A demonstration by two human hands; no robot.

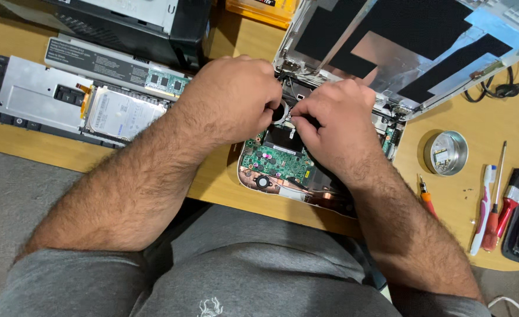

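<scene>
1. Both hands meet over the open laptop (306, 158).
2. The left hand (236, 100) and right hand (336, 117) pinch a small round part (280, 111) between them, fingers pressed together.

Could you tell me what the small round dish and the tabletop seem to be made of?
The small round dish looks like bare metal: silvery, with a bright shiny rim. The tabletop seems to be light wood or wood-look laminate: warm tan, smooth and matte, though the grain is too faint to tell which.
</scene>
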